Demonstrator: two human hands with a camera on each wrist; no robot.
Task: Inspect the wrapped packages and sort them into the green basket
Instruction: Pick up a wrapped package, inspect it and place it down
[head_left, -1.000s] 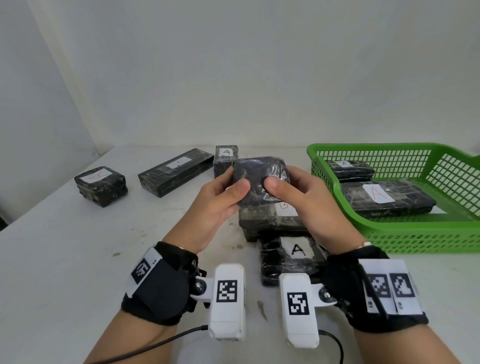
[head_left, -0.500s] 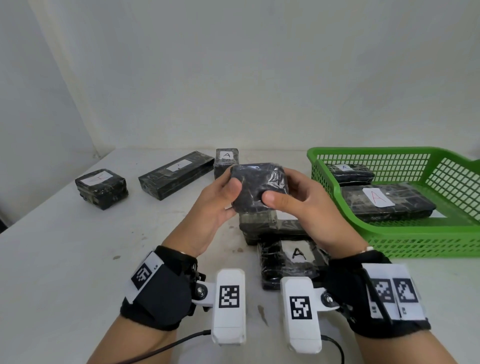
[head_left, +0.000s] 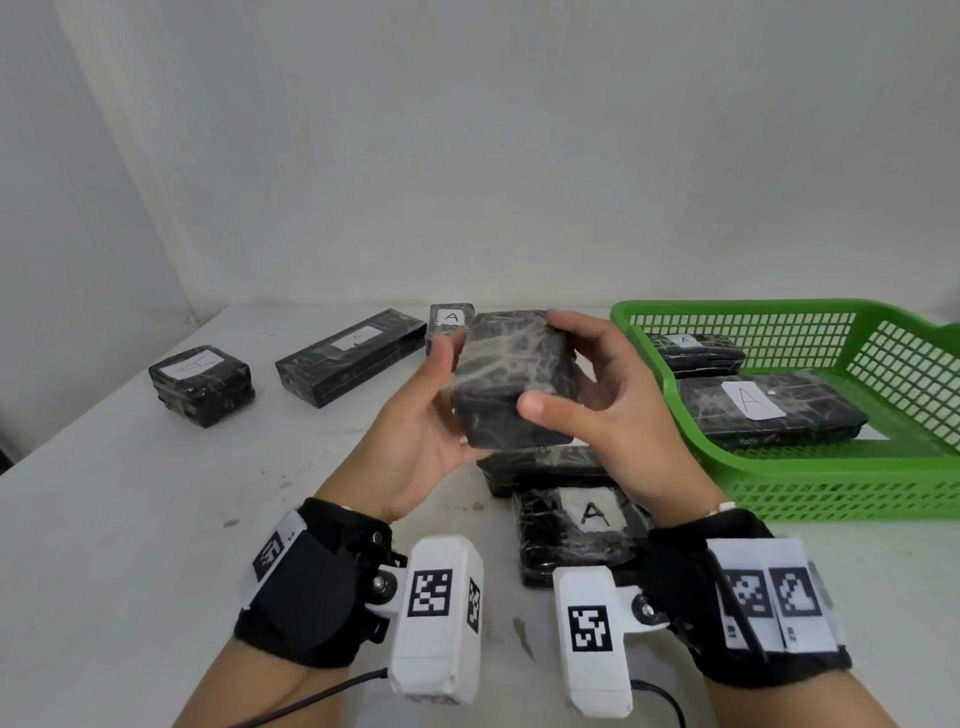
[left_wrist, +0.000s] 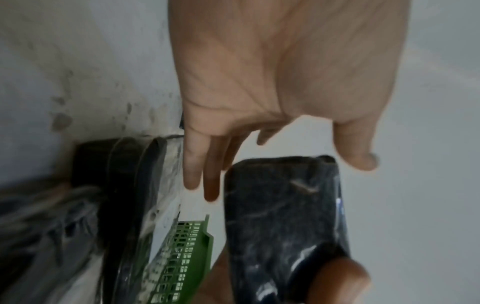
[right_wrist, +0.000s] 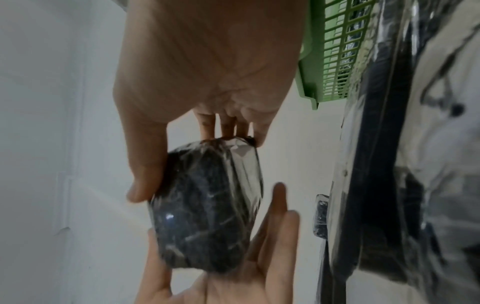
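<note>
A black plastic-wrapped package (head_left: 514, 379) is held above the table in front of me, no label showing on its visible faces. My right hand (head_left: 597, 410) pinches it, thumb on the near face and fingers over the far edge (right_wrist: 205, 197). My left hand (head_left: 426, 426) lies open under its left side, fingers straight (right_wrist: 233, 277). The green basket (head_left: 831, 467) stands to the right and holds two wrapped packages, a small one (head_left: 696, 353) and a long one labelled A (head_left: 769, 415).
On the white table lie more wrapped packages: a square one (head_left: 202, 384) far left, a long one (head_left: 353, 353), a small one marked A (head_left: 452, 325), and two below my hands (head_left: 545, 467), the nearer one marked A (head_left: 576, 535). A wall stands behind the table.
The package has been tipped so a broad face shows on top. My left thumb has come off its front and the left palm has opened beneath it. The right hand keeps its hold.
</note>
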